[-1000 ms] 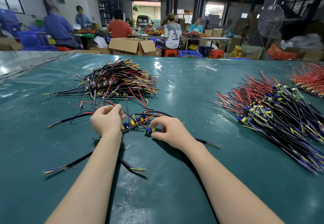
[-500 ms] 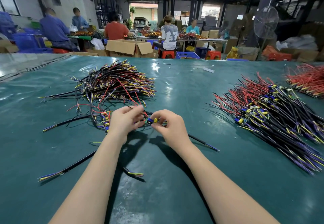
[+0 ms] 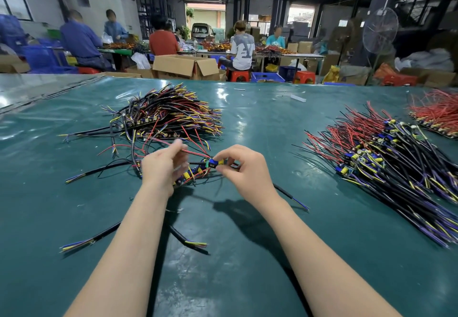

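Note:
My right hand (image 3: 244, 168) pinches a small blue and yellow circuit module (image 3: 213, 163) just above the green table (image 3: 247, 254), with its black cable trailing to the right under my wrist. My left hand (image 3: 163, 164) is raised beside it and pinches the module's red wires (image 3: 195, 152) between thumb and fingers. Below my left hand lies a short row of similar modules (image 3: 190, 175) with red and black leads.
A tangled heap of black, red and yellow wired parts (image 3: 168, 113) lies beyond my hands. A large pile of wired modules (image 3: 386, 158) fills the right side, with red-wired strips (image 3: 436, 113) behind it. Loose black cables (image 3: 94, 238) lie near left. People sit at far tables.
Both hands have lifted off the table and come together around one module. My left hand left the row of modules and now holds the red wires higher up.

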Tool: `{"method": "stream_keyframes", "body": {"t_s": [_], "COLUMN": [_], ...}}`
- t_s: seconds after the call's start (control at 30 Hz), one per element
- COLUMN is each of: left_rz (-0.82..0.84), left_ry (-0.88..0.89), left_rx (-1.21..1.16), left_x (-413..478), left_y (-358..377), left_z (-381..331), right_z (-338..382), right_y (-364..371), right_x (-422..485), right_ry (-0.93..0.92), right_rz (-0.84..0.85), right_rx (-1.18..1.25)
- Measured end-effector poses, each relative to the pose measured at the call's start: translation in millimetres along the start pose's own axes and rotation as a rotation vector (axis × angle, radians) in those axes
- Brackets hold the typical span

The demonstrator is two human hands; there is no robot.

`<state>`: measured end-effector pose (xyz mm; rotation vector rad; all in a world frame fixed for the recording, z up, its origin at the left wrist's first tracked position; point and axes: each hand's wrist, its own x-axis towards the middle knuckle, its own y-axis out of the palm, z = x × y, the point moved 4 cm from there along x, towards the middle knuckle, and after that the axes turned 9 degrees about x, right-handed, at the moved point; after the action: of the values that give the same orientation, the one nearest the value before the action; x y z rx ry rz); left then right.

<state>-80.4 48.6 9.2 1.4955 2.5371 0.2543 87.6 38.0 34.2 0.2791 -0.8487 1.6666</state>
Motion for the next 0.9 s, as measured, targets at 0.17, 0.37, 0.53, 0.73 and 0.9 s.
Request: {"method": "stream_keyframes", "body": {"t_s": [0.17, 0.37, 0.53, 0.73, 0.9], "left_rz": [-0.157, -0.21, -0.049, -0.019, 0.053], "left_ry": [-0.161, -0.041, 0.077, 0.147, 0.161], "left_rx": [-0.408, -0.38, 0.102, 0.292, 0.524], "left_x": [4, 6, -5, -5, -4], "left_y": [-19, -19, 19, 21, 25], "left_z": [-1, -14, -8, -5, 2], "right_z": [4, -5, -15, -54, -96], "right_y": [-9, -47, -99, -192, -210], "right_x": [3, 15, 44, 18, -20], "right_ry": [-0.024, 0.005, 0.174, 0.528, 0.76], "right_rz": [0.092, -0.096, -0.205, -0.491, -0.399], "right_rx": [-0.242, -0.538, -0.877, -1.134, -1.053]}}
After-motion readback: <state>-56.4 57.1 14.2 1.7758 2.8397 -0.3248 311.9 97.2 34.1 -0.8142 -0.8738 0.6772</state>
